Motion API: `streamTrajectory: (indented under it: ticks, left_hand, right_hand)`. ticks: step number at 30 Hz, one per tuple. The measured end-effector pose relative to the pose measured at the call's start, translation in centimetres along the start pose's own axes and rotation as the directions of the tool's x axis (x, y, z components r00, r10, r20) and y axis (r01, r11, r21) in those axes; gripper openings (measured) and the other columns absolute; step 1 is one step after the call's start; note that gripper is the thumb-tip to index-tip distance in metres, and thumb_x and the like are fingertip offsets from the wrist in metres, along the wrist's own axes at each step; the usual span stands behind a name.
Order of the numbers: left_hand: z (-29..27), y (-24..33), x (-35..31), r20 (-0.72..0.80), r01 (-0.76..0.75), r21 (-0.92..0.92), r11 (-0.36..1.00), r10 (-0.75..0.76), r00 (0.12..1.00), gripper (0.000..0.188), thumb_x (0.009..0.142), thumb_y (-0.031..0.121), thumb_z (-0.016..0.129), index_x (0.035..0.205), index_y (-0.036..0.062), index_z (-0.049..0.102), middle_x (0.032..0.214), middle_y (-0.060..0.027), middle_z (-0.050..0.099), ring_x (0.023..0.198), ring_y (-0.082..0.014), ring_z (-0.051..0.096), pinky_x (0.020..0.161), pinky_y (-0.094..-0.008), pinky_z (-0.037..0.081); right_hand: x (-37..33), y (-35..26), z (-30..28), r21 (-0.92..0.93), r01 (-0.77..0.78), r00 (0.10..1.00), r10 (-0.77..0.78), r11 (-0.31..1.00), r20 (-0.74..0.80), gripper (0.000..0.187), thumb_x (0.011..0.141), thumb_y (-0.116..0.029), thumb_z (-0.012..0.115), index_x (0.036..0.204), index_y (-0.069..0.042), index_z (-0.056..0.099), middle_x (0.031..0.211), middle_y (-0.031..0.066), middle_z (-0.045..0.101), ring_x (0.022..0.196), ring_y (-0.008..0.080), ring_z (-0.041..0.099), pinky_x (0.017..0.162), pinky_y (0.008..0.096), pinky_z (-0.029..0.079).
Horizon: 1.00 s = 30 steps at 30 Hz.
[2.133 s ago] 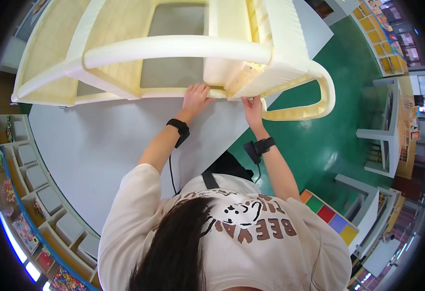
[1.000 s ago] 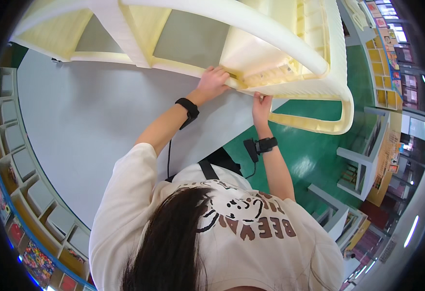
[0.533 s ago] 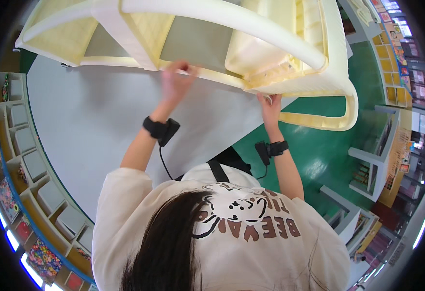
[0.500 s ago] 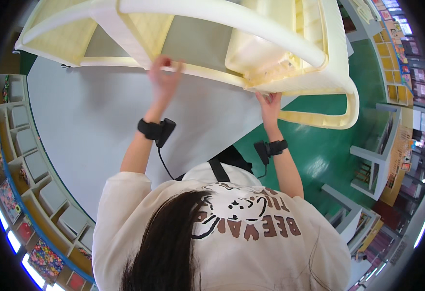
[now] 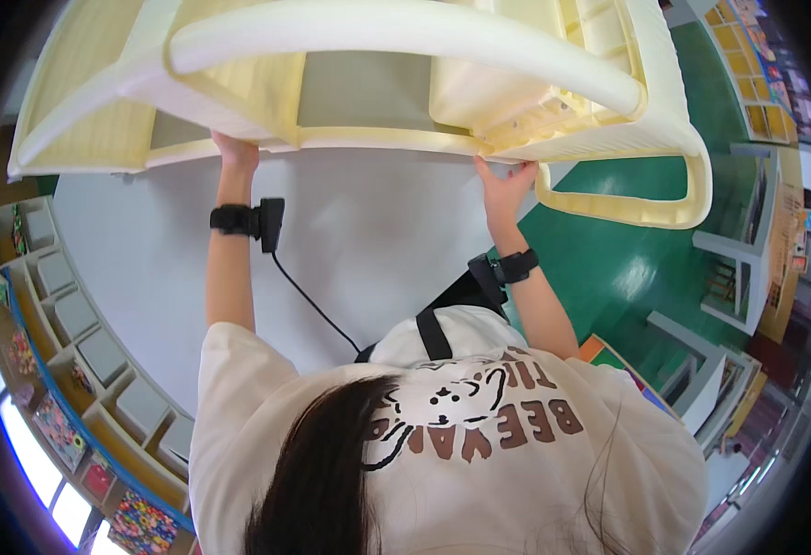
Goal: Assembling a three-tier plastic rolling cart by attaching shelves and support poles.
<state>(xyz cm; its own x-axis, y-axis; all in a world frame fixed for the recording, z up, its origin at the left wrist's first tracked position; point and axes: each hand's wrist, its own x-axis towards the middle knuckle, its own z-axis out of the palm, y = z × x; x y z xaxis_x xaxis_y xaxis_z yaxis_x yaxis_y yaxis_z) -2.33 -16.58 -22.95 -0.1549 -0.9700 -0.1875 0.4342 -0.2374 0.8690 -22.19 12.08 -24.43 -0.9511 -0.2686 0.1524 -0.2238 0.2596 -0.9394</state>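
Seems to be steadying a cream plastic, curved-rail frame (image 5: 396, 28) over a smooth pale-grey counter (image 5: 377, 222), with left hand (image 5: 236, 150) under the near rail (image 5: 377, 138) in a grip too hidden to tell, right hand (image 5: 507, 190) spread apart against the right end, and probably needs even two-handed support next.

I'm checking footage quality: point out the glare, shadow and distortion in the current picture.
Head view: glare on the green floor; head view: soft shadow on the grey surface near the cream frame; head view: shelves at left curve along the rim; head view: lower-left panes washed out.
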Motion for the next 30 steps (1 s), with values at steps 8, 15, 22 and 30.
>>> streamTrajectory:
  ticks: [8, 15, 22, 30]
  left_hand:
    - [-0.8, -0.9, -0.7, 0.077, 0.173, 0.025, 0.985, -0.175, 0.982, 0.048, 0.083, 0.042, 0.03, 0.118, 0.0099, 0.036, 0.117, -0.0031, 0.041, 0.109, -0.019, 0.037, 0.09, -0.0339, 0.031]
    - [-3.0, -1.9, -0.2, 0.183, 0.185, 0.082, 0.979, -0.197, 0.963, 0.047, 0.083, 0.043, 0.031, 0.113, 0.0093, 0.04, 0.114, -0.003, 0.043, 0.109, -0.0171, 0.037, 0.091, -0.0323, 0.03]
    - [-3.2, -2.2, -0.6, 0.146, 0.19, 0.107, 0.976, -0.205, 0.968, 0.049, 0.082, 0.047, 0.032, 0.112, 0.01, 0.041, 0.114, -0.0025, 0.044, 0.107, -0.0164, 0.039, 0.089, -0.0321, 0.031]
    - [-0.2, -0.2, -1.9, 0.093, 0.168, 0.021, 0.986, -0.169, 0.981, 0.053, 0.083, 0.045, 0.033, 0.122, 0.0099, 0.03, 0.122, -0.0031, 0.036, 0.114, -0.0176, 0.033, 0.092, -0.0333, 0.029]
  right_hand:
    - [0.8, -0.2, -2.1, 0.234, -0.146, 0.986, 0.121, 0.961, 0.118, 0.06, 0.057, 0.01, 0.055, 0.113, 0.002, 0.036, 0.112, 0.0087, 0.043, 0.107, 0.0162, 0.039, 0.091, 0.0251, 0.024]
    - [0.7, -1.7, -1.6, 0.234, -0.271, 0.962, 0.268, 0.934, 0.047, 0.058, 0.052, 0.011, 0.049, 0.108, 0.002, 0.039, 0.11, 0.0089, 0.044, 0.106, 0.0166, 0.039, 0.091, 0.0259, 0.026]
    - [0.4, -1.0, -1.4, 0.217, -0.306, 0.952, 0.296, 0.927, 0.078, 0.065, 0.053, 0.009, 0.046, 0.115, -0.001, 0.033, 0.119, 0.009, 0.038, 0.116, 0.0196, 0.03, 0.094, 0.0274, 0.02]
    - [0.5, 0.7, -3.5, 0.138, -0.242, 0.954, 0.209, 0.96, 0.214, 0.068, 0.059, 0.007, 0.05, 0.122, -0.002, 0.027, 0.126, 0.0091, 0.03, 0.12, 0.0194, 0.025, 0.092, 0.0305, 0.022]
